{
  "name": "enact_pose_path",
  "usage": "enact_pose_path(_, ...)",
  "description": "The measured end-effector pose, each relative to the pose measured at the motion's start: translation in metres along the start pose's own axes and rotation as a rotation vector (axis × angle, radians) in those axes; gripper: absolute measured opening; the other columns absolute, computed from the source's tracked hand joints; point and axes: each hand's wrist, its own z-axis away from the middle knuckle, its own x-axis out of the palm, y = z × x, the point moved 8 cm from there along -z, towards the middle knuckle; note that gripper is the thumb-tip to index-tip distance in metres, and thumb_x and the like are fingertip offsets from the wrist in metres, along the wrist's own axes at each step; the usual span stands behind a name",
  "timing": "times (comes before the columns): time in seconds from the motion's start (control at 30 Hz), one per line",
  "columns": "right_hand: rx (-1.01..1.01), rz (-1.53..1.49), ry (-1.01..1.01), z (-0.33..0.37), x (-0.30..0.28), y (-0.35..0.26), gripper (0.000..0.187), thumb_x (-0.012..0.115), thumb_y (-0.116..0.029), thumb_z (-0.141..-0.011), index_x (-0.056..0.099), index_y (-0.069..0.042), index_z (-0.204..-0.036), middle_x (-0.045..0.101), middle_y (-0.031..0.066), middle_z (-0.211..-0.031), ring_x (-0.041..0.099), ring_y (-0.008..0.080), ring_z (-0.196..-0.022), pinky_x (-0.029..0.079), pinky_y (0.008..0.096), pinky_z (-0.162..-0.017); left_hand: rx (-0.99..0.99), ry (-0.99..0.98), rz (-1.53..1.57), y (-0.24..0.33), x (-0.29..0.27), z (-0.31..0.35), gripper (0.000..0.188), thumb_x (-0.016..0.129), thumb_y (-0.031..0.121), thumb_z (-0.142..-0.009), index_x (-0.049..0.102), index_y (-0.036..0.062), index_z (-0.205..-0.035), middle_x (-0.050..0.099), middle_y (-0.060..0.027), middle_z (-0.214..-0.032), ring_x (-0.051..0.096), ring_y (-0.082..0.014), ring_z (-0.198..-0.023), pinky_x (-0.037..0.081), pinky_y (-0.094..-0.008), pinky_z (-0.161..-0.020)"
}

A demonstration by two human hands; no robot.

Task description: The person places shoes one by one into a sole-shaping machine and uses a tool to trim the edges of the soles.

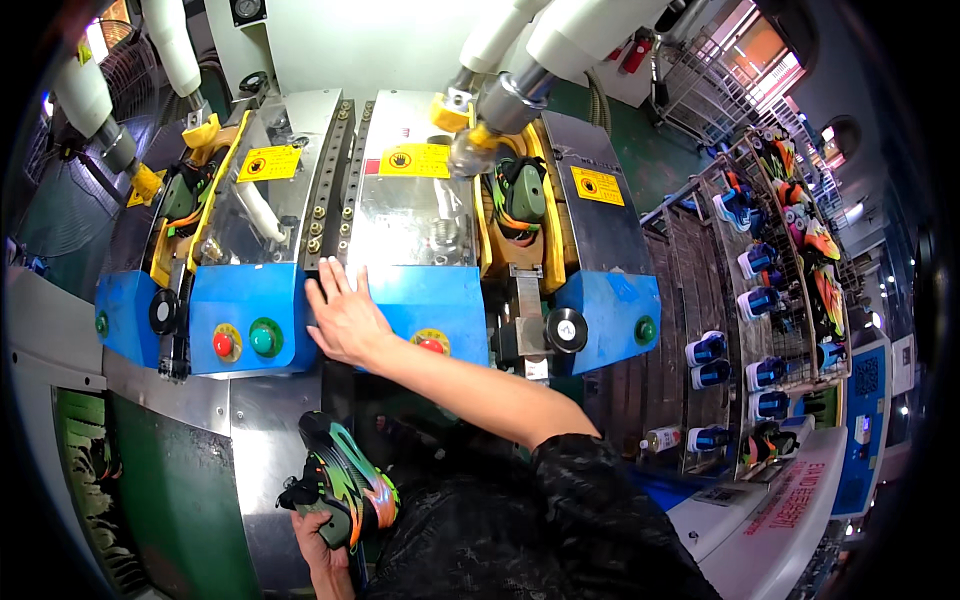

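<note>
My left hand (314,543), low in the view, grips a dark green, black and orange sports shoe (345,480) by one end. The shoe is tilted, with its far end pointing up toward the machine. My right arm reaches across to the machine's front, where my right hand (350,318) lies with fingers spread on the blue housing (415,295), holding nothing. Near it are a red button (432,346), partly covered by my forearm, and a green button (266,338). A similar shoe (519,195) sits in the right-hand station, and another shoe (184,195) in the left one.
Thick white cylinders (580,38) with metal rods lean over both stations. Black knobs (566,330) project at the front. To the right stands a wooden-slatted rack (640,370) with several blue-and-white shoes (708,347). A green conveyor-like surface (180,490) lies at lower left.
</note>
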Motion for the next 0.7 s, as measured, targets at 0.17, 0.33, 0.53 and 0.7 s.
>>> enact_pose_path(0.17, -0.176, -0.508, 0.391, 0.028, -0.033, -0.073, 0.044, 0.067, -0.016, -0.085, 0.052, 0.003, -0.122, 0.049, 0.0221, -0.134, 0.046, 0.0402, -0.127, 0.032, 0.0599, -0.108, 0.166, 0.064, 0.197, 0.015, -0.033, 0.016, 0.066, 0.051, -0.006, -0.064, 0.047, 0.0007, -0.129, 0.058, -0.0141, -0.116, 0.06, -0.0304, -0.108, 0.052, -0.0403, -0.095)
enact_pose_path(0.33, -0.43, -0.947, -0.174, 0.129, 0.073, -0.2, 0.029, 0.066, -0.014, -0.087, 0.063, -0.004, -0.114, 0.067, 0.0168, -0.105, 0.065, 0.035, -0.1, 0.052, 0.0403, -0.088, 0.259, 0.494, 0.265, 0.004, -0.124, 0.08, 0.049, 0.057, -0.008, -0.068, 0.051, 0.0062, -0.114, 0.058, -0.0066, -0.093, 0.062, -0.0223, -0.084, 0.055, -0.0359, -0.076)
enact_pose_path(0.53, -0.213, -1.19, -0.62, 0.191, 0.132, -0.24, 0.013, 0.063, -0.009, -0.092, 0.07, 0.0, -0.097, 0.072, 0.0096, -0.086, 0.069, 0.0148, -0.079, 0.053, 0.028, -0.075, 0.612, 0.7, 0.077, 0.012, -0.211, 0.106, 0.063, 0.063, -0.004, -0.067, 0.048, 0.0074, -0.127, 0.055, -0.0053, -0.115, 0.053, -0.0177, -0.11, 0.044, -0.0318, -0.096)
enact_pose_path(0.7, -0.325, -0.985, -0.95, 0.189, 0.151, -0.282, 0.025, 0.062, -0.004, -0.089, 0.063, 0.001, -0.113, 0.069, 0.0109, -0.106, 0.066, 0.0166, -0.095, 0.052, 0.0295, -0.085, 0.462, 0.84, -0.34, -0.008, -0.295, 0.071, 0.074, 0.069, 0.013, -0.076, 0.035, 0.0009, -0.141, 0.047, -0.0216, -0.137, 0.044, -0.0335, -0.132, 0.033, -0.0374, -0.11)
